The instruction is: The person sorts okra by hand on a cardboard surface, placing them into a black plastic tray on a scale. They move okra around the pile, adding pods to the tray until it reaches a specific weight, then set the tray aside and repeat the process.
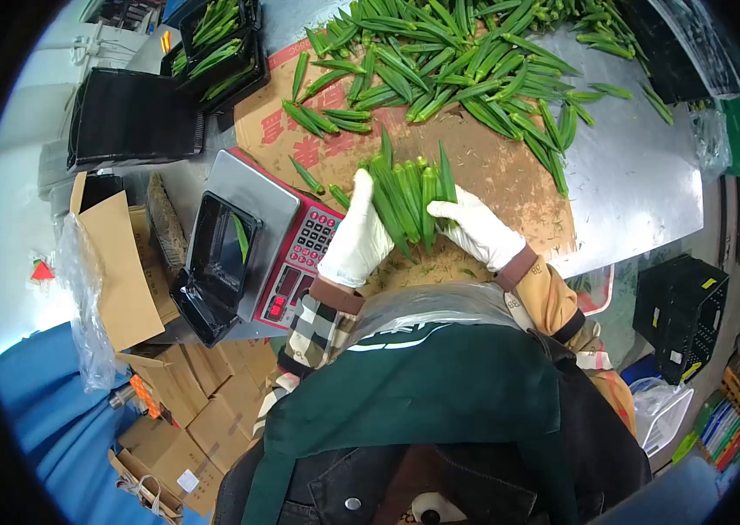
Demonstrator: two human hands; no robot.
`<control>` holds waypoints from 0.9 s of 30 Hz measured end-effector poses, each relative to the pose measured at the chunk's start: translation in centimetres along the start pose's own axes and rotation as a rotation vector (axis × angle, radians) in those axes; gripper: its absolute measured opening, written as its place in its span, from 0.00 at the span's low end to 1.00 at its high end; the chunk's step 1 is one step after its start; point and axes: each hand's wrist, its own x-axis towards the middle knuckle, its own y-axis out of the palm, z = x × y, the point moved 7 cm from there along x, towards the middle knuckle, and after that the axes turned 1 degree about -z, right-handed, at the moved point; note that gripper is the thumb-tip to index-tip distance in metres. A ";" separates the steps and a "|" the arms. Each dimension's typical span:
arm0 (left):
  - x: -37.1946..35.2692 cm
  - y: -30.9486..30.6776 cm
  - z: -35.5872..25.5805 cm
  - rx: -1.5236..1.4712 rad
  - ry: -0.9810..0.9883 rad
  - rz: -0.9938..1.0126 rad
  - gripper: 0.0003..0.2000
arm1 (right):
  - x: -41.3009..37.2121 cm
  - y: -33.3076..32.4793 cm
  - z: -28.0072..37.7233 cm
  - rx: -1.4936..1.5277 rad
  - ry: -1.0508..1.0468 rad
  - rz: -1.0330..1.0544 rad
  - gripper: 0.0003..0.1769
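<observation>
Between my two gloved hands is a bunch of green okra (405,197), held upright above the cardboard sheet (510,197). My left hand (359,236), in a white glove, is closed round the bunch's left side. White-gloved too, my right hand (475,226) grips its right side, thumb across the pods. A large heap of loose okra (466,61) lies beyond them on the cardboard and metal table. To the left, a red scale (300,241) with a lit display carries a black plastic tray (221,254), in which one okra pod (240,238) lies.
Stacked black trays (138,118) stand at the far left, beside filled trays of okra (217,57). An open cardboard box (121,271) sits left of the scale. A black crate (680,315) is on the floor at right, past the metal table's edge (641,245).
</observation>
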 end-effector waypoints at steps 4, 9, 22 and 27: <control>-1.5 -0.5 1.0 -0.055 0.047 -0.008 0.44 | -1.2 1.2 -0.4 -0.367 -0.132 0.020 0.40; -4.0 -0.9 2.6 0.075 0.127 -0.108 0.40 | -3.6 7.2 -1.7 -1.408 -0.164 -0.090 0.58; -9.2 -3.6 -3.7 -0.284 0.294 0.211 0.47 | -6.6 7.5 1.3 -0.535 -0.289 -0.102 0.26; -14.5 -7.3 -11.7 -0.088 0.494 0.107 0.48 | -7.1 4.6 -1.0 -0.513 -0.169 -0.150 0.23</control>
